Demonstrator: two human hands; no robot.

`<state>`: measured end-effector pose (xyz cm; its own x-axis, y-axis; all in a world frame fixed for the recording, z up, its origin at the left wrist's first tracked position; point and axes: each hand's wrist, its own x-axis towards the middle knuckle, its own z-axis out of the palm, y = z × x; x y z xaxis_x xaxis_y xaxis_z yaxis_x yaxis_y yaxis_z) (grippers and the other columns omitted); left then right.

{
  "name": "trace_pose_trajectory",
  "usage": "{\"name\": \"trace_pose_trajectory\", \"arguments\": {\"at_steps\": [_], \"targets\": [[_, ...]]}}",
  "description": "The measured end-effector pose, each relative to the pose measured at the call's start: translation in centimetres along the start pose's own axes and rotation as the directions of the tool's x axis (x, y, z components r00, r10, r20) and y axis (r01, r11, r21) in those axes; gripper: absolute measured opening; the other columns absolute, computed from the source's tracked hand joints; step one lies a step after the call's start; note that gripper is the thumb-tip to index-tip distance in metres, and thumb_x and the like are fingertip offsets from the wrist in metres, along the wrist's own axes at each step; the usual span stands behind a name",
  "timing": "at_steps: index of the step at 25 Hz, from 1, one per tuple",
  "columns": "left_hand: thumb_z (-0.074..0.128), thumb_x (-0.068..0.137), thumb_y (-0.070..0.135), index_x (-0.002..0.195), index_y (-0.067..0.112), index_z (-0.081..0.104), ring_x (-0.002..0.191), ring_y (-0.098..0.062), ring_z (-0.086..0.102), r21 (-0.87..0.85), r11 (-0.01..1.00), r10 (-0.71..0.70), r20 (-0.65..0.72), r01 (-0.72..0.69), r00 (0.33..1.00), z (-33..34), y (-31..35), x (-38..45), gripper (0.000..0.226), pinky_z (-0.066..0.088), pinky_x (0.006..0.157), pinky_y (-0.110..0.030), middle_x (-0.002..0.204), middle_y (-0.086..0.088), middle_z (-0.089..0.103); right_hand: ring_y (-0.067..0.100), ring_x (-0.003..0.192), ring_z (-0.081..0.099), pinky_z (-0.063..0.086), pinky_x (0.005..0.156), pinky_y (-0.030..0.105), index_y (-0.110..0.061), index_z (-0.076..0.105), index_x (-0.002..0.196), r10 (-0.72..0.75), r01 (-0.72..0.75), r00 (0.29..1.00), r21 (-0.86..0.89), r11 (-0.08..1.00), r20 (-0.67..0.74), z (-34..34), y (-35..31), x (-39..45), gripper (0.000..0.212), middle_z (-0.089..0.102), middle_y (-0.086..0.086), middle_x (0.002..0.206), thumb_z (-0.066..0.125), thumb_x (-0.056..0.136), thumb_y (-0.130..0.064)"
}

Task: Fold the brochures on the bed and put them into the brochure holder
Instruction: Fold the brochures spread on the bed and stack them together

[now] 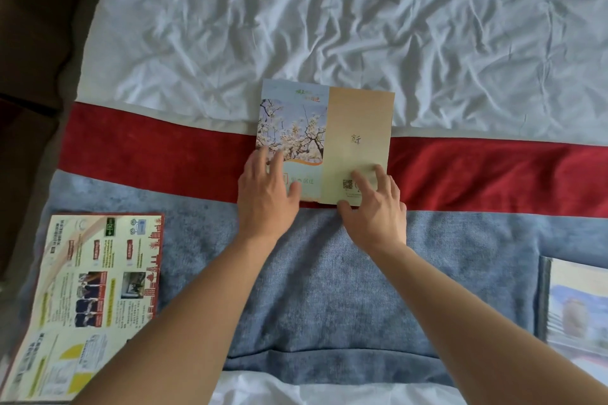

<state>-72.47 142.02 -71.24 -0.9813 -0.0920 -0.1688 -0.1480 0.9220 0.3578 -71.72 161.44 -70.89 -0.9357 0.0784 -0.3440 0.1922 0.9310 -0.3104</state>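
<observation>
A partly folded brochure [324, 128] lies across the red band of the bed runner, showing a blossom-photo panel on the left and a tan panel on the right. My left hand [265, 194] rests flat on the lower part of the blossom panel, fingers spread. My right hand [375, 204] presses on the tan panel's lower corner, thumb under the bottom edge. An unfolded brochure [88, 299] with red borders and dense print lies at the lower left. At the right edge, blurred, stands what looks like the brochure holder [572, 302] with a brochure in it.
The runner's red band [148, 148] crosses the bed, with its blue-grey part [329, 289] nearer me. Wrinkled white sheet [329, 10] fills the far half. The bed's left edge drops to a dark floor [29, 43].
</observation>
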Motion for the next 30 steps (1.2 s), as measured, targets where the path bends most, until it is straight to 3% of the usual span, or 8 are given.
{"name": "trace_pose_trajectory", "arguments": {"at_steps": [3, 9, 16, 20, 23, 25, 28, 30], "targets": [[0.053, 0.096, 0.034, 0.149, 0.008, 0.031, 0.135, -0.035, 0.037, -0.068, 0.986, -0.147, 0.049, 0.15, 0.988, -0.2, -0.8, 1.1, 0.064, 0.041, 0.105, -0.046, 0.151, -0.017, 0.038, 0.033, 0.135, 0.033, 0.04, 0.102, 0.048, -0.027, 0.042, 0.145, 0.029, -0.028, 0.999, 0.064, 0.998, -0.017, -0.3, 0.1, 0.5, 0.063, 0.028, 0.003, 0.158, 0.062, 0.087, -0.042], [0.043, 0.101, 0.029, 0.151, 0.011, 0.033, 0.127, -0.029, 0.042, -0.324, 0.883, -0.337, 0.068, 0.341, 0.939, 0.1, -0.1, 1.6, 0.053, 0.037, 0.103, -0.038, 0.141, -0.015, 0.043, 0.031, 0.128, 0.041, 0.037, 0.105, 0.047, -0.017, 0.032, 0.152, 0.24, -0.208, 0.969, 0.343, 0.916, -0.053, -1.1, -0.1, 1.2, 0.071, 0.047, 0.011, 0.142, 0.057, 0.09, -0.042], [0.032, 0.098, 0.009, 0.139, 0.021, 0.045, 0.112, -0.027, 0.059, -0.588, 0.602, -0.562, 0.167, 0.54, 0.81, -0.4, 0.3, 1.8, 0.044, 0.052, 0.092, -0.045, 0.13, -0.003, 0.06, 0.02, 0.094, 0.049, 0.044, 0.083, 0.035, -0.019, 0.045, 0.145, 0.438, -0.407, 0.897, 0.483, 0.775, 0.052, -1.9, 0.5, 2.2, 0.056, 0.052, 0.009, 0.129, 0.052, 0.09, -0.03], [0.029, 0.098, 0.009, 0.132, 0.024, 0.056, 0.11, -0.021, 0.061, -0.747, 0.372, -0.66, 0.205, 0.551, 0.723, -0.8, 0.9, 1.9, 0.046, 0.054, 0.093, -0.045, 0.126, 0.001, 0.063, 0.015, 0.096, 0.044, 0.039, 0.081, 0.032, -0.02, 0.046, 0.144, 0.398, -0.365, 0.917, 0.49, 0.792, 0.039, -1.9, 0.2, 1.6, 0.061, 0.047, 0.001, 0.121, 0.06, 0.086, -0.035], [0.031, 0.09, 0.004, 0.119, 0.026, 0.064, 0.104, -0.019, 0.064, -0.835, 0.173, -0.677, 0.285, 0.523, 0.678, -0.8, 1.3, 1.8, 0.049, 0.056, 0.087, -0.038, 0.111, 0.003, 0.067, 0.021, 0.091, 0.053, 0.037, 0.076, 0.031, -0.016, 0.057, 0.113, 0.392, -0.362, 0.918, 0.519, 0.774, 0.057, -2.1, -0.1, 1.4, 0.033, 0.049, 0.001, 0.108, 0.06, 0.086, -0.034], [0.037, 0.093, 0.008, 0.119, 0.025, 0.064, 0.106, -0.018, 0.063, -0.835, 0.238, -0.632, 0.255, 0.496, 0.732, -0.8, 1.4, 1.8, 0.041, 0.051, 0.082, -0.03, 0.11, 0.005, 0.066, 0.022, 0.086, 0.053, 0.037, 0.076, 0.032, -0.014, 0.057, 0.103, 0.385, -0.368, 0.919, 0.535, 0.761, 0.085, -2.3, -0.2, 1.4, 0.026, 0.051, 0.005, 0.108, 0.056, 0.088, -0.035], [0.054, 0.095, 0.017, 0.144, 0.022, 0.045, 0.104, -0.009, 0.053, -0.656, 0.656, -0.418, 0.096, 0.373, 0.903, -0.4, 1.4, 0.9, 0.05, 0.042, 0.085, -0.024, 0.118, 0.005, 0.052, 0.019, 0.1, 0.048, 0.037, 0.088, 0.03, -0.015, 0.059, 0.123, 0.309, -0.284, 0.949, 0.586, 0.759, 0.06, -2.6, -0.3, 1.1, 0.039, 0.048, 0.0, 0.116, 0.055, 0.091, -0.038], [0.063, 0.091, 0.013, 0.151, 0.02, 0.034, 0.099, -0.008, 0.049, -0.584, 0.78, -0.266, 0.014, 0.224, 0.964, -0.2, 1.9, 0.2, 0.066, 0.039, 0.083, -0.016, 0.117, 0.001, 0.044, 0.014, 0.102, 0.053, 0.04, 0.085, 0.03, -0.02, 0.064, 0.118, 0.268, -0.236, 0.962, 0.639, 0.732, 0.048, -2.8, -0.5, 0.9, 0.039, 0.056, -0.003, 0.111, 0.049, 0.094, -0.047]]}}
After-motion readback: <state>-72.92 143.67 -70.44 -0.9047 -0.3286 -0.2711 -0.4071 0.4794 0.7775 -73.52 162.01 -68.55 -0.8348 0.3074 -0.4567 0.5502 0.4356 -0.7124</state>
